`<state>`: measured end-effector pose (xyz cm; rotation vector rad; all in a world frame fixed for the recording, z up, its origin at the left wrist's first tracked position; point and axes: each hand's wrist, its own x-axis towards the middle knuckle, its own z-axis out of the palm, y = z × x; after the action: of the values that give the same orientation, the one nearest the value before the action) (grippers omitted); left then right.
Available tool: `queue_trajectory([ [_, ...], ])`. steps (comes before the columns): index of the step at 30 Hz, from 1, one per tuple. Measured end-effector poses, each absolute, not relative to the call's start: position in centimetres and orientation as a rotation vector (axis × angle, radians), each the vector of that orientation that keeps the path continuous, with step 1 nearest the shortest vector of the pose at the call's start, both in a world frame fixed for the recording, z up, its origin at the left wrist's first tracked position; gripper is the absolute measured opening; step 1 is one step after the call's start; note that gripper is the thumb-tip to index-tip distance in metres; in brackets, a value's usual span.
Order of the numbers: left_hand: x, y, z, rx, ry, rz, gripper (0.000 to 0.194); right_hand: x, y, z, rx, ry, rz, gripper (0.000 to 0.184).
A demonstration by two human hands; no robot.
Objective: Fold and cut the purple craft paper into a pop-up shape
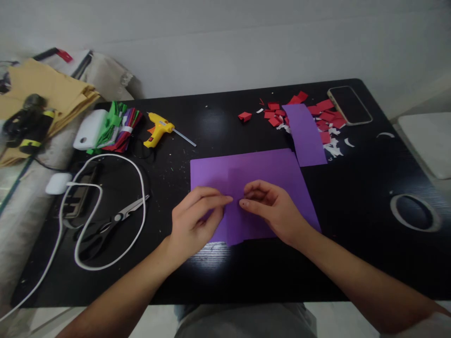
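A narrow purple paper strip (234, 225) lies over a larger purple sheet (211, 171) on the black table, running from near the sheet's middle down past its front edge. My left hand (199, 213) is at the strip's left edge, with thumb and fingers drawn together in a pinch. From the right, my right hand (273, 206) pinches at the other edge, its fingers curled and its thumb tip against the paper. The fingertips hide part of the strip's middle. Dim light makes the exact contact hard to see.
Behind the sheet lie a purple rectangle (306, 136), red paper pieces (324, 107), white scraps and a phone (349, 105). A tape ring (396, 211) lies right. Left are a yellow glue gun (158, 129), scissors (130, 208), a white cable (143, 206) and bundled strips (114, 124).
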<state>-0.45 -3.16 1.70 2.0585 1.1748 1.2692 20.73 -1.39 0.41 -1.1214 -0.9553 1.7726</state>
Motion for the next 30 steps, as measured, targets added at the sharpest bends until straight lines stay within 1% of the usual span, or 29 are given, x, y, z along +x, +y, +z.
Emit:
queue_trajectory([
  [3,-0.19,-3.07,1.82,1.737,1.239,1.212,0.023,20.7,-1.5,0.6,-1.183,-1.053,1.631,0.035],
  [7,0.09,-2.91,1.93,1.586,1.239,1.028,0.005,20.61,-1.6,0.73,-1.217,-1.147,1.514,0.037],
  [11,0.35,-2.87,1.72,1.603,1.28,0.984,0.014,20.51,-1.79,0.68,-1.224,-1.189,1.468,0.036],
  [18,0.5,-2.98,1.52,1.562,1.267,0.973,0.016,20.4,-2.15,0.7,-1.247,-1.201,1.413,0.033],
  [24,0.42,-3.02,1.48,1.597,1.272,0.971,0.015,20.51,-1.91,0.43,-1.235,-1.153,1.535,0.041],
  [30,0.48,-3.06,1.23,1.664,1.257,0.985,0.013,20.43,-1.89,0.45,-1.25,-1.185,1.487,0.037],
])
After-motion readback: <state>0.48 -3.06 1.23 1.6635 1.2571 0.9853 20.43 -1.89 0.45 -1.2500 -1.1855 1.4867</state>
